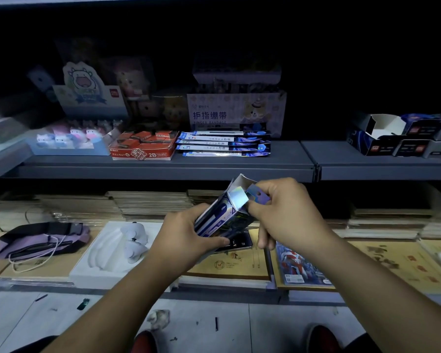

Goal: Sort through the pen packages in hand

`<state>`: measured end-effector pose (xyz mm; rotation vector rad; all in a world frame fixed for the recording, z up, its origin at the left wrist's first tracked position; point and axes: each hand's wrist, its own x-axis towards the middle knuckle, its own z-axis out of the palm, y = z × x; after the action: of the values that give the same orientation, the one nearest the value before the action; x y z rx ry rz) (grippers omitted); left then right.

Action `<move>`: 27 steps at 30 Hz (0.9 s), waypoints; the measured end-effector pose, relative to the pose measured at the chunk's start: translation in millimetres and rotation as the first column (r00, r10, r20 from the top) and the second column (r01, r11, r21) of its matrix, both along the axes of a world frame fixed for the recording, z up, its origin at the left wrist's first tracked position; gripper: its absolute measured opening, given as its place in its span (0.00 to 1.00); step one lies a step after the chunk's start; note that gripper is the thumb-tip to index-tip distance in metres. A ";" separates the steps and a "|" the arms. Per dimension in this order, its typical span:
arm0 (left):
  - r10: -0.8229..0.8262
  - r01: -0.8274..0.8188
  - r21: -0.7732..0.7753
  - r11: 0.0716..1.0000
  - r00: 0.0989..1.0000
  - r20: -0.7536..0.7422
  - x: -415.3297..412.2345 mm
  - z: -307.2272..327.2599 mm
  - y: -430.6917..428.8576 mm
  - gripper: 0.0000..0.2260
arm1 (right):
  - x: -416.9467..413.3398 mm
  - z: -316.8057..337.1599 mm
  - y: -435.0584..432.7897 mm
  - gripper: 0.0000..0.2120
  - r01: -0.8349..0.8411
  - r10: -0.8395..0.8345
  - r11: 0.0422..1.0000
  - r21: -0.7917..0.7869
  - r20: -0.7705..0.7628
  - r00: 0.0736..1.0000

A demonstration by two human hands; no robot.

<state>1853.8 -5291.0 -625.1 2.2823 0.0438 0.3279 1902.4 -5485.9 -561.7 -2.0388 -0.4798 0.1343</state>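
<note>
The small blue box [223, 212] sits tilted in front of me, its open end raised toward the grey shelf [163, 164] and its lower end down over the yellow book covers [229, 266]. My left hand [186, 238] grips the box's lower half, fingers curled under it and thumb lying along its near edge, with a dark flat packet [237, 243] caught beneath. My right hand [285, 217] is at the box's open end, thumb and forefinger pinching the purple tab [259, 194] that sticks out of the mouth beside the shiny flap [237, 200]; the other fingers hang loosely curled below. I judge I am at the mouth-of-the-box step, working this tab in or out; which, I cannot tell. The next move calls for a steady left grip while the right guides the tab straight along the box's length, clear of the flap.
</note>
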 end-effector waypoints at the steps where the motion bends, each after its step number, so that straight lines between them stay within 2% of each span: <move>1: 0.001 -0.001 0.013 1.000 1.000 0.005 -0.4 -0.7 -0.4 0.18 | 0.8 -0.4 -0.1 0.10 -0.006 0.006 1.000 -0.022 0.005 1.000; 4: 0.010 -0.011 0.051 0.999 1.000 0.017 -1.6 -2.4 -0.9 0.21 | 5.0 -0.6 -2.2 0.10 -0.049 0.047 0.998 -0.051 -0.043 0.998; 12: 0.025 -0.027 0.067 0.997 0.999 0.028 -2.1 -1.9 -3.1 0.22 | 8.5 -1.0 -6.5 0.08 -0.137 0.143 0.990 0.039 -0.221 0.965; 20: 0.006 -0.008 0.074 0.997 1.000 0.029 -1.6 -5.2 -1.1 0.22 | 7.4 6.5 -13.4 0.12 -0.307 0.299 0.951 0.047 -0.400 0.866; 23: -0.007 0.004 0.058 0.998 0.999 0.051 -2.0 -4.3 -2.3 0.22 | 4.8 8.4 -13.7 0.10 -0.362 0.323 0.932 -0.008 -0.435 0.841; 27: -0.033 0.027 0.091 0.995 0.997 0.065 -1.9 -3.2 -4.3 0.21 | 0.1 6.0 -10.7 0.13 -0.486 0.395 0.868 -0.103 -0.452 0.800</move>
<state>1852.0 -5295.3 -628.3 2.3575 -0.0402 0.3965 1902.5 -5496.6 -555.7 -1.9892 -0.6847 0.9311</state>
